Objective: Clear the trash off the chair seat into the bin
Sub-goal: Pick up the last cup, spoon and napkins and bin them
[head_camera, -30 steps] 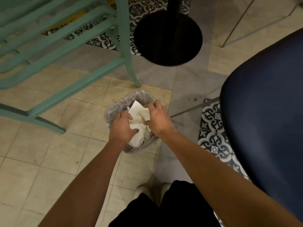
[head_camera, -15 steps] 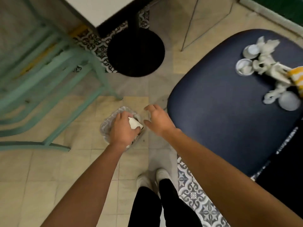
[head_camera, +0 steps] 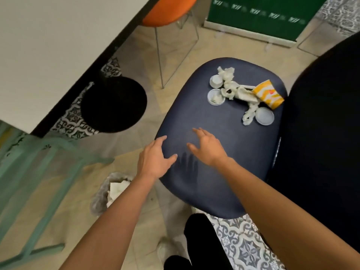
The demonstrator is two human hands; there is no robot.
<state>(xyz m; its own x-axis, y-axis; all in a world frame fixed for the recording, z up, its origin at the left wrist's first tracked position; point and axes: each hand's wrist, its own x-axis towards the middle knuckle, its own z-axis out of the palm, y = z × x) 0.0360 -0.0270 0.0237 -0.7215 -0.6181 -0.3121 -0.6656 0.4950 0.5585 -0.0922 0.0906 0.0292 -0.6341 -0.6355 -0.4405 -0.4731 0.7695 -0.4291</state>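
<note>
Two small round tubs sit among the trash at the far end of the navy chair seat (head_camera: 210, 182). The farther tub (head_camera: 216, 81) is too blurred for me to see inside, and the nearer tub (head_camera: 215, 97) has a scrap of crumpled white stuff in it. Twisted white napkins (head_camera: 228, 74) run between and past them towards a flat round lid (head_camera: 264, 116), which lies just beside a yellow and white carton (head_camera: 268, 94) tipped on its side. A pale wrapper (head_camera: 245, 93) lies at the carton's mouth, though I cannot tell if any of it is inside.

Both hands are well short of that heap. The left hand (head_camera: 153, 160) hangs over the seat's near-left edge, fingers spread and thumb out, holding nothing. The right hand (head_camera: 206, 148) is over the middle of the seat, fingers apart and reaching forward, also with nothing in it. Whether either palm touches the cushion I cannot tell.

Down on the tiled floor, just beside the seat's front-left corner, stands the bin (head_camera: 99, 199), lined with a clear bag and holding folded white paper (head_camera: 118, 189). The left forearm hides part of its rim.

A white table (head_camera: 48, 45) on a black round base (head_camera: 114, 104) stands to the left, with a teal chair (head_camera: 29, 172) nearer and an orange chair (head_camera: 168, 8) beyond
</note>
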